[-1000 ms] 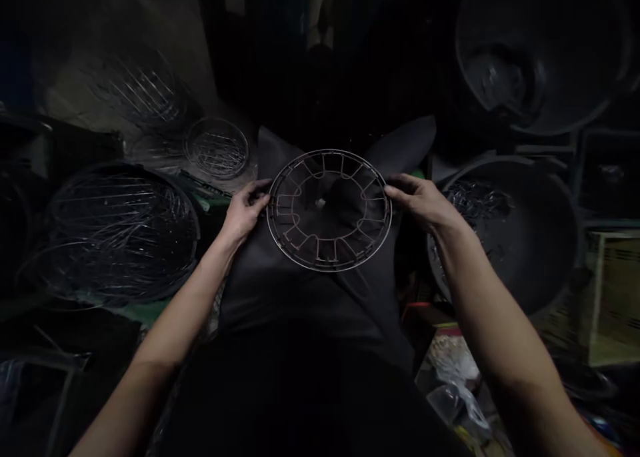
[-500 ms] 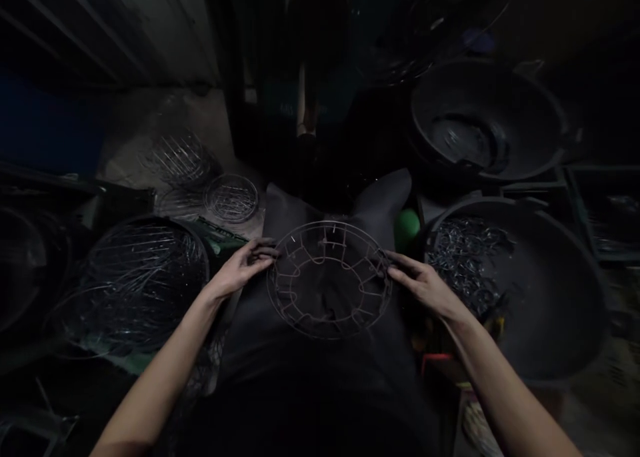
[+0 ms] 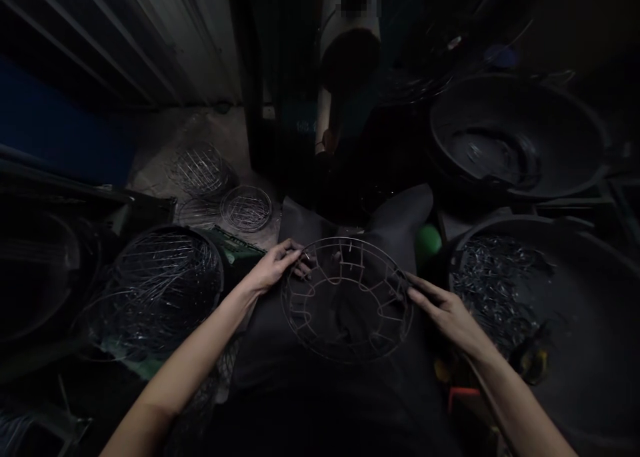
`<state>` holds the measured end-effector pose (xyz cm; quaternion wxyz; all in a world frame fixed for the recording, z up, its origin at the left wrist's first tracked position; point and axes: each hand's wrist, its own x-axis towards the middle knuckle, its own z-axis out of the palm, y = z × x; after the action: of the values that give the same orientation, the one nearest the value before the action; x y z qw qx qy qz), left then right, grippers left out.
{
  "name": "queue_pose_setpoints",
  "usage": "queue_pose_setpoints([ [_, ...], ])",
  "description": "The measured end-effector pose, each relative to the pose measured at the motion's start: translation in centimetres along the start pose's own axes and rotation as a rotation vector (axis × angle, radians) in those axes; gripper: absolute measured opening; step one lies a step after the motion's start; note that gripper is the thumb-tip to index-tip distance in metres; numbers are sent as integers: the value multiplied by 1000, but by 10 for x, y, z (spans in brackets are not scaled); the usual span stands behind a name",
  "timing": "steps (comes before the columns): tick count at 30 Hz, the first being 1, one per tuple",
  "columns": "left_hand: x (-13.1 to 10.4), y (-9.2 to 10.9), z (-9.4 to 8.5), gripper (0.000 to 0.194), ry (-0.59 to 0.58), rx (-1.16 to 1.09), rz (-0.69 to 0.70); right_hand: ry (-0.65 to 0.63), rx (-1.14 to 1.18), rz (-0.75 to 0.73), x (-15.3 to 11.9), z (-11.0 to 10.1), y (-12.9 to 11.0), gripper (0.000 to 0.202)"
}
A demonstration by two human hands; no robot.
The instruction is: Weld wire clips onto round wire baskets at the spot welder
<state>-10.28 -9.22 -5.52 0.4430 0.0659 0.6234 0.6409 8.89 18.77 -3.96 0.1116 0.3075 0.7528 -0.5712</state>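
- Dark, smooth cloth covers the lap, softly creased, its far corners spread apart.
- The round wire frame is over the cloth's middle, between the hands: thin metal rings joined by looped wires. In this dim light, I can't tell whether it touches the cloth.
- The left hand pinches the frame's far left rim, thumb and curled fingers nearly closed.
- The right hand grips the right rim between thumb and outstretched fingers, the palm loosely open.
- Left, a round tub holds tangled, shiny wires.
- Right, small curled metal pieces heap along the left edge of a dull basin.
- Farther off stands ridged wall sheeting.
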Motion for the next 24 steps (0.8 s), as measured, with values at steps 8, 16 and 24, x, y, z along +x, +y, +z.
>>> queue_pose_setpoints([
  [8, 4, -18, 0, 41, -75, -181, -75, 111, 120, -7, -1, 19, 13, 56],
  [16, -3, -21, 7, 37, 76, -250, -13, 366, 52, -72, -46, 46, 32, 45],
  [24, -15, 1, -17, 42, 305, -284, 148, 234, 296, -162, -4, 51, -22, 47],
])
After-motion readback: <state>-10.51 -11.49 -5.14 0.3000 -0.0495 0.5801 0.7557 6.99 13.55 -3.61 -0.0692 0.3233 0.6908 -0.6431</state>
